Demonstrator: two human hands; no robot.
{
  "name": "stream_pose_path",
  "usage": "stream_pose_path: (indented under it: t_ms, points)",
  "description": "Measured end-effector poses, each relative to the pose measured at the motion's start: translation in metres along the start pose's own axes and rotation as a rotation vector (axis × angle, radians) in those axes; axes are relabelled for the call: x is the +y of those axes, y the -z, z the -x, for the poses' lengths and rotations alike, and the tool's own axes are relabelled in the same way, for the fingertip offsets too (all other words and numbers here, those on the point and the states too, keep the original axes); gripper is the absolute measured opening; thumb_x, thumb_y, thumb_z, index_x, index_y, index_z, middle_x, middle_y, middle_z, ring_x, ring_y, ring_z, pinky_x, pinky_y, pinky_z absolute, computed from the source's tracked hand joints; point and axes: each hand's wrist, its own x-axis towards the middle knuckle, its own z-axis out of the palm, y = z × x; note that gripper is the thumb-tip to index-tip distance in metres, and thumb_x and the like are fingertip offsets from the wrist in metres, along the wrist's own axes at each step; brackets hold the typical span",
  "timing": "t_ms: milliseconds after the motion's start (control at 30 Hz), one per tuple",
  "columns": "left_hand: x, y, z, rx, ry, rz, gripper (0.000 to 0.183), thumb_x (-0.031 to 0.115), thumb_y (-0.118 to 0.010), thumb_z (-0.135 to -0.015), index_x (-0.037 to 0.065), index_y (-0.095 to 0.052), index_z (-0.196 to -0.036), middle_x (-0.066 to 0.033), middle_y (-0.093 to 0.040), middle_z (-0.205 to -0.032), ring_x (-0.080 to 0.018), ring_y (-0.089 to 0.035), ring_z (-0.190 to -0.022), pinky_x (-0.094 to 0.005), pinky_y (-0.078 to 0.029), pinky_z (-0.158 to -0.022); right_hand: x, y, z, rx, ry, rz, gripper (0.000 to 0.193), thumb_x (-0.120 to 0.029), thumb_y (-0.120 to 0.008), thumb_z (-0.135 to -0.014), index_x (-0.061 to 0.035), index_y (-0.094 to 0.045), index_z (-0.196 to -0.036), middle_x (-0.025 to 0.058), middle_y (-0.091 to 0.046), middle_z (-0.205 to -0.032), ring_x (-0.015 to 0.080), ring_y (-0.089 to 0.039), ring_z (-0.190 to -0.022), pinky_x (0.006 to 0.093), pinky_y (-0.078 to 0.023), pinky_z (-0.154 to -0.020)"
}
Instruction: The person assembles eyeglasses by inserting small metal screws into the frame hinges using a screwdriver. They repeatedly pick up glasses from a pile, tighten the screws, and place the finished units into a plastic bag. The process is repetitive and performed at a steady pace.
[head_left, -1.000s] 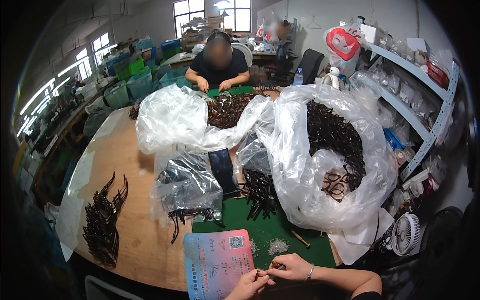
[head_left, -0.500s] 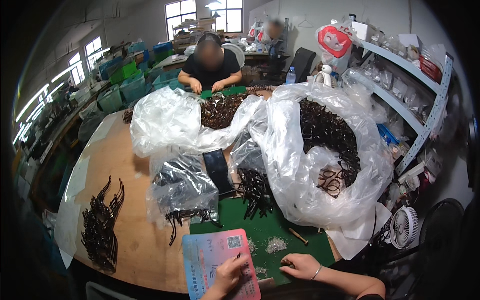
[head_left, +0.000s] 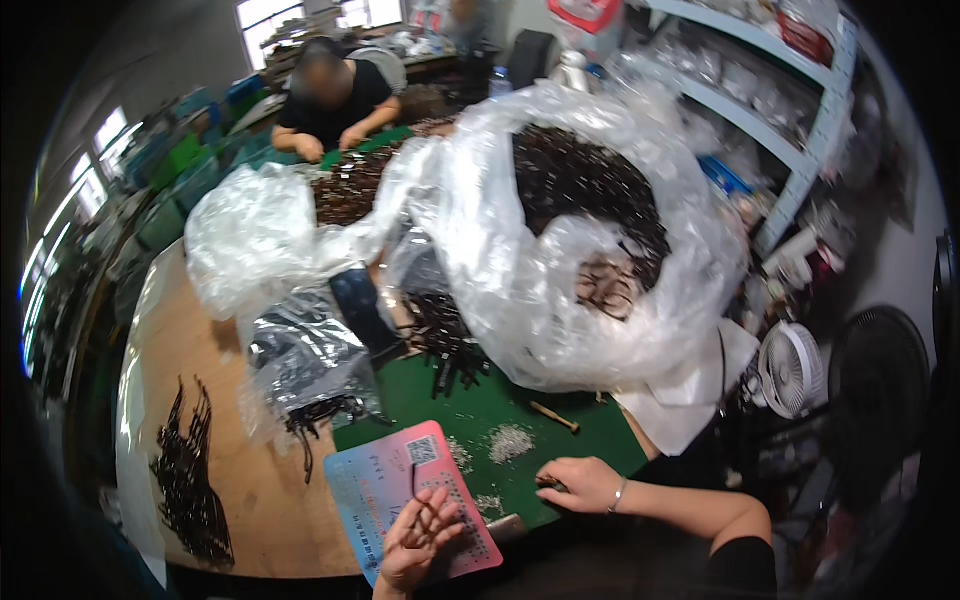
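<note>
My left hand point(head_left: 422, 532) is above a pink and blue printed card point(head_left: 355, 490), palm turned up and fingers loosely curled. A thin dark strip point(head_left: 414, 482) rises from its fingertips; its kind is too blurred to tell. My right hand point(head_left: 585, 485) rests at the front edge of a green mat point(head_left: 400, 395). Its fingers are closed on a small brown piece point(head_left: 550, 484), mostly hidden. Between the hands and beyond them lie small heaps of tiny clear bits point(head_left: 510, 444). A brass-coloured rod-like tool point(head_left: 555, 417) lies on the mat past my right hand.
Large clear plastic bags point(head_left: 490, 290) hold many dark brown curved parts point(head_left: 590, 185). A clear bag with dark contents point(head_left: 300, 345) and a black case point(head_left: 363, 308) lie nearer. Slender dark parts point(head_left: 190, 490) are piled left. A co-worker point(head_left: 340, 105) sits opposite; a white fan point(head_left: 790, 370) stands right.
The view has swung, so the scene sits further left and higher. My left hand has turned from knuckles up to palm up, lifting the dark strip. My right hand stays at the mat's edge.
</note>
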Motion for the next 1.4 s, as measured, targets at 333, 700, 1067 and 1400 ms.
stream_pose_path:
  t_ms: [333, 700, 1067, 1400]
  points:
    - [0.019, -0.038, -0.028, 0.191, 0.136, -1.091, 0.021, 0.017, -0.048, -0.091, 0.001, -0.061, -0.088, -0.0116, -0.061, -0.067, -0.0240, -0.061, -0.060, -0.0349, -0.048, -0.055, -0.009, 0.077, -0.018, 0.190, -0.248, -0.280, 0.021, -0.022, -0.062, -0.081, -0.0027, -0.063, -0.089, 0.0116, -0.066, -0.080, 0.0198, -0.065, -0.074, 0.0298, -0.050, -0.068]
    - [-0.033, 0.005, -0.011, 0.281, -0.500, -1.383, 0.013, 0.016, -0.056, -0.084, 0.004, -0.059, -0.085, -0.0197, -0.060, -0.081, -0.0380, -0.058, -0.074, -0.0442, -0.045, -0.064, 0.170, 0.193, -0.146, 0.278, -0.783, 0.667, 0.032, -0.022, -0.066, -0.074, -0.0096, -0.065, -0.103, 0.0143, -0.060, -0.114, 0.0294, -0.059, -0.103, 0.0377, -0.048, -0.087]
    - [-0.021, -0.002, -0.004, 0.311, -0.453, -1.386, 0.012, 0.010, -0.062, -0.080, 0.001, -0.061, -0.088, -0.0188, -0.060, -0.084, -0.0348, -0.059, -0.077, -0.0393, -0.047, -0.071, 0.103, 0.188, -0.090, 0.518, -0.325, 0.550, 0.015, -0.018, -0.059, -0.074, -0.0044, -0.063, -0.080, 0.0196, -0.061, -0.081, 0.0372, -0.059, -0.080, 0.0451, -0.048, -0.069]
    - [-0.039, 0.003, -0.013, 0.415, -0.540, -1.355, 0.006, 0.001, -0.061, -0.078, -0.003, -0.057, -0.082, -0.0144, -0.058, -0.072, -0.0257, -0.059, -0.063, -0.0318, -0.045, -0.059, 0.038, 0.144, -0.075, 0.491, -0.037, 0.810, 0.011, -0.009, -0.058, -0.072, -0.0078, -0.053, -0.081, 0.0092, -0.055, -0.075, 0.0307, -0.059, -0.066, 0.0387, -0.048, -0.053]
